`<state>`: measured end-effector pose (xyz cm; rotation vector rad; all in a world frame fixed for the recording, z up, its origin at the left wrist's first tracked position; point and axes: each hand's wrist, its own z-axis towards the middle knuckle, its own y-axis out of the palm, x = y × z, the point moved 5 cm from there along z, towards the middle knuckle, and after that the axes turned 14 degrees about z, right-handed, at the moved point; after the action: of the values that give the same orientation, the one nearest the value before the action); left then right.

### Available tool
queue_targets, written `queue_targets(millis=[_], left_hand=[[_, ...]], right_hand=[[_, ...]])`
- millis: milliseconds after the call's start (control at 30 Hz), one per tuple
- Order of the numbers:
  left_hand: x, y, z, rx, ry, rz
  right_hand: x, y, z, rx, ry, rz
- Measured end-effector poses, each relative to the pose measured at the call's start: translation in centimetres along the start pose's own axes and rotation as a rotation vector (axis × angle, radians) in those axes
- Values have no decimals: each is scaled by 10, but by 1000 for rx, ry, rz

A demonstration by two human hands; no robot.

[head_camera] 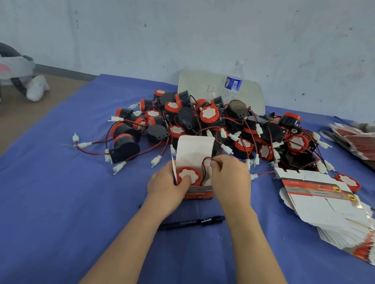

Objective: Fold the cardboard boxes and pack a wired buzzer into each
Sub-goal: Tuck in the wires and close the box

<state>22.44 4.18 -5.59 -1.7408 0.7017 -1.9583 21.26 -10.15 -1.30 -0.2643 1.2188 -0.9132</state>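
While left hand [169,184] grips box [193,151], right hand [229,179] pinches buzzer wire [203,164]; board [198,84] behind marked "4"

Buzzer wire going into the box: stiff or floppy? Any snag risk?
Likely floppy: the wire arcs in a loose loop where the right hand pinches it above the box. Probably light, since it looks thin beside the buzzer. It may snag: wires in the pile lie tangled, each ending in a white plug.
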Motion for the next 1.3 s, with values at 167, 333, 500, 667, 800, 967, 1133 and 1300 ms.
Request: queue_targets(millis=[167, 333, 500, 667, 800, 967, 1133, 1300], left_hand=[[0, 0, 0, -1, 6, 8], [0, 0, 0, -1, -2, 21], [2, 0, -1, 2, 9, 14], [3, 1, -1, 1, 16, -8], [2, 0, -1, 6, 18, -7], [1, 1, 1, 1, 15, 7], [1, 1, 0, 5, 17, -9], [1, 1, -1, 16, 20, -34]], right_hand=[[-4, -1, -2, 35, -12, 12], [-4, -1, -3, 1, 9, -116], [-5, 3, 2, -85, 31, -282], [-14, 17, 0, -122, -76, -400], [-8, 16, -1, -75, -56, -240], [-8, 12, -5, -113, -150, -116], [-11, 18, -10, -213, -159, -279], [-16, 23, -12, -269, -127, -405]])
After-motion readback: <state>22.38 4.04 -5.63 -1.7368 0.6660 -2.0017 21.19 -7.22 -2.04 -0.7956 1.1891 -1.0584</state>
